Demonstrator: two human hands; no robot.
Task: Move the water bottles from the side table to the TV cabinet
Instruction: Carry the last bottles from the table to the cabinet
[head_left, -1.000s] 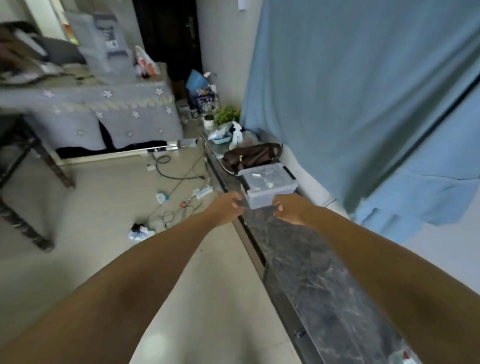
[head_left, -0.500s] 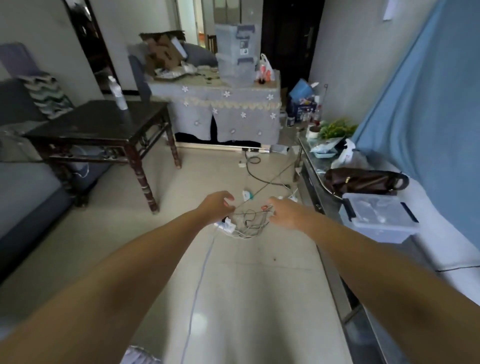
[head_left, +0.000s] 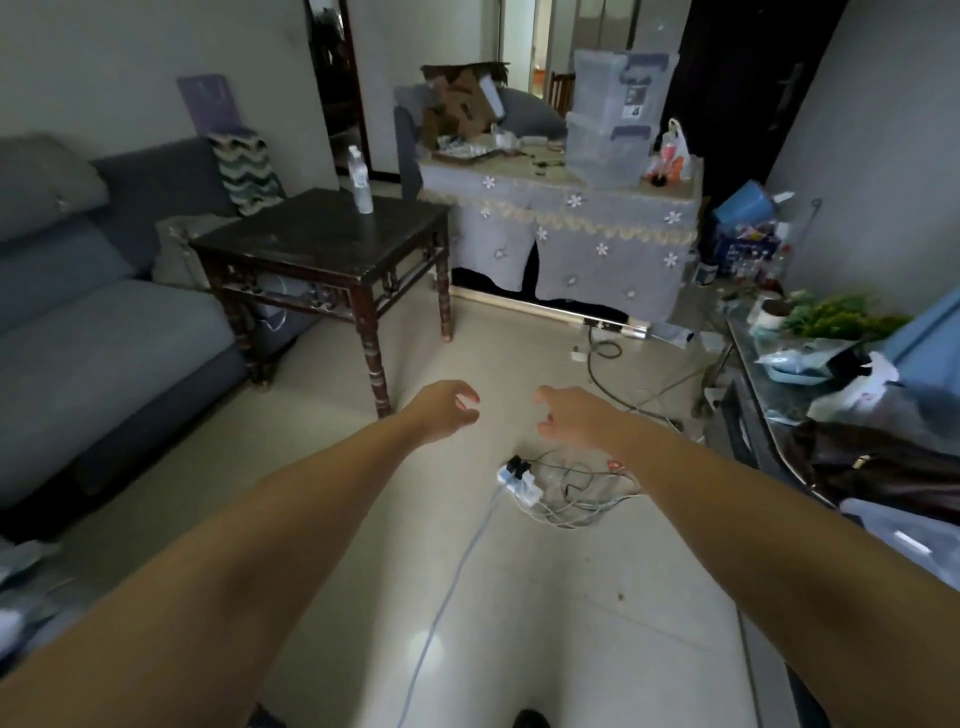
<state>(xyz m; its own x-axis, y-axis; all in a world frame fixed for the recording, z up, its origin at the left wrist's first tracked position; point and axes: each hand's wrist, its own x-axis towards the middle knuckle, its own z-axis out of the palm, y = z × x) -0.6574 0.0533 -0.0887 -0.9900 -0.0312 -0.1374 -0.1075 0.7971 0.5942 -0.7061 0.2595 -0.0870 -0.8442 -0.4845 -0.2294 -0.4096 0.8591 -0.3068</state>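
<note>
My left hand (head_left: 441, 410) and right hand (head_left: 569, 415), loosely curled and empty, hover over open pale floor (head_left: 322, 519); a clear plastic water bottle (head_left: 360, 179) stands near the dark wooden desk's (head_left: 311, 244) far edge.

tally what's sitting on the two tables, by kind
Water bottle, on the dark side table: 1
Clear storage bins, stacked on the cloth-covered table: 2
Cardboard box: 1
Plastic bag: 1
Total: 5
Small clutter on the cloth-covered table is too blurred to count.
</note>
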